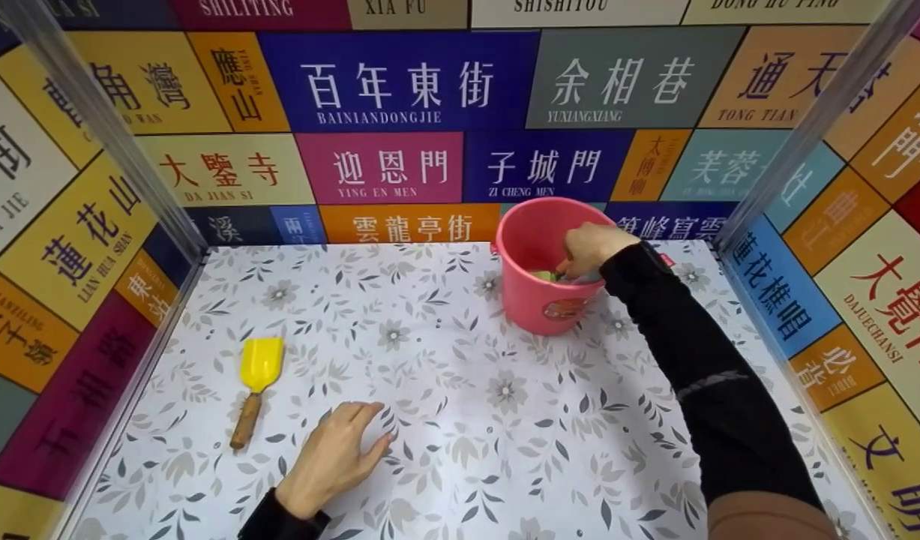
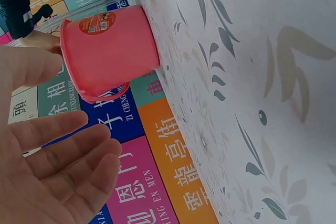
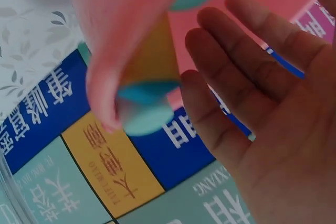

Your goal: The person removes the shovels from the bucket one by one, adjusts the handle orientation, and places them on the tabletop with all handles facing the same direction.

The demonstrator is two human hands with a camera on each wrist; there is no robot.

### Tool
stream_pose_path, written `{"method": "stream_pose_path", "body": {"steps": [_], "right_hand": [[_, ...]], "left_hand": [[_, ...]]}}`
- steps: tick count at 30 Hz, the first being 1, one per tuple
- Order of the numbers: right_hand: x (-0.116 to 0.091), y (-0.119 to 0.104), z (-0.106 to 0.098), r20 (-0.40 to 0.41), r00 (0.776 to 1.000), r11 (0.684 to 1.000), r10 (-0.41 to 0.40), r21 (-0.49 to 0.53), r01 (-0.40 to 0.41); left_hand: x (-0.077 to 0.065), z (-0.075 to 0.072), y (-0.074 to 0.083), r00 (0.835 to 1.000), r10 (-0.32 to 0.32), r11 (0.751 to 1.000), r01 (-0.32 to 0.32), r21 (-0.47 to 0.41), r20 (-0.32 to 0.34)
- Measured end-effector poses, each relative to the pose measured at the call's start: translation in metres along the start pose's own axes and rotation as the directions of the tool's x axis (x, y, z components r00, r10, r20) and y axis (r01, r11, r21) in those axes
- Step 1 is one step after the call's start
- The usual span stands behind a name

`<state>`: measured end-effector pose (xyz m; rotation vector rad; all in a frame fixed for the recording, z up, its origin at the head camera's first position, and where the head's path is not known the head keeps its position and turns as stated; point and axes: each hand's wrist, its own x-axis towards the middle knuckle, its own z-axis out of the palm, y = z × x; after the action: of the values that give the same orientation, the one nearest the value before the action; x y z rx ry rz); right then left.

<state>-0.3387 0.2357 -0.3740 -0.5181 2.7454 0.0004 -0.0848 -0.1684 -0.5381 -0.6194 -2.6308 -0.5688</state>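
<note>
My right hand (image 1: 591,246) reaches over the rim into a pink bucket (image 1: 531,300) standing at the back of the table. In the right wrist view its fingers (image 3: 226,51) are extended, with nothing seen gripped between them. Near them, blurred, are a teal rounded piece (image 3: 149,118), a blue piece (image 3: 147,92) and a yellow-brown part (image 3: 155,51); their kind cannot be told. A bit of light green (image 1: 543,275) shows inside the bucket. My left hand (image 1: 336,450) hovers at the front, fingers loosely bent, holding nothing. Left of it lies a toy shovel (image 1: 262,364) with a yellow blade and wooden handle.
Printed panels (image 1: 400,82) with street-name signs wall the back and both sides. Clear strips (image 1: 122,135) run up the corners. A floral white cover (image 1: 430,360) lies over the table. A small red item (image 1: 666,259) shows beside the right wrist.
</note>
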Motion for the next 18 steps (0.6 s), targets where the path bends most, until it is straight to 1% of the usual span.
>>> {"method": "stream_pose_path", "body": {"steps": [3, 5, 7, 8, 10, 14, 18], "right_hand": [[0.012, 0.0, 0.008, 0.024, 1.0, 1.0, 0.011, -0.018, -0.011], [0.03, 0.006, 0.018, 0.038, 0.999, 0.999, 0.008, -0.054, -0.006], [0.044, 0.009, 0.026, 0.059, 0.998, 0.996, 0.007, -0.088, -0.002], [0.046, 0.008, 0.027, 0.071, 0.997, 0.995, 0.01, -0.096, -0.003], [0.046, 0.003, 0.027, 0.085, 0.996, 0.994, 0.016, -0.108, -0.007], [0.023, -0.022, 0.015, 0.093, 0.995, 0.994, 0.034, -0.105, -0.024], [0.016, -0.033, 0.015, 0.087, 0.996, 0.99, 0.031, -0.142, -0.018]], "left_hand": [[0.0, 0.001, 0.0, 1.0, -0.005, 1.0, 0.005, -0.006, 0.007], [0.0, 0.002, 0.0, 1.0, -0.005, 1.0, 0.005, -0.012, 0.007], [0.0, 0.004, 0.0, 1.0, -0.002, 1.0, 0.002, -0.021, 0.008], [0.0, 0.004, 0.0, 1.0, -0.003, 1.0, 0.003, -0.024, 0.009], [0.0, 0.005, 0.0, 1.0, -0.004, 1.0, 0.005, -0.03, 0.011], [-0.001, 0.006, 0.0, 1.0, -0.012, 1.0, 0.012, -0.027, 0.022], [-0.002, 0.008, 0.0, 0.999, -0.014, 1.0, 0.015, -0.024, 0.046]]}}
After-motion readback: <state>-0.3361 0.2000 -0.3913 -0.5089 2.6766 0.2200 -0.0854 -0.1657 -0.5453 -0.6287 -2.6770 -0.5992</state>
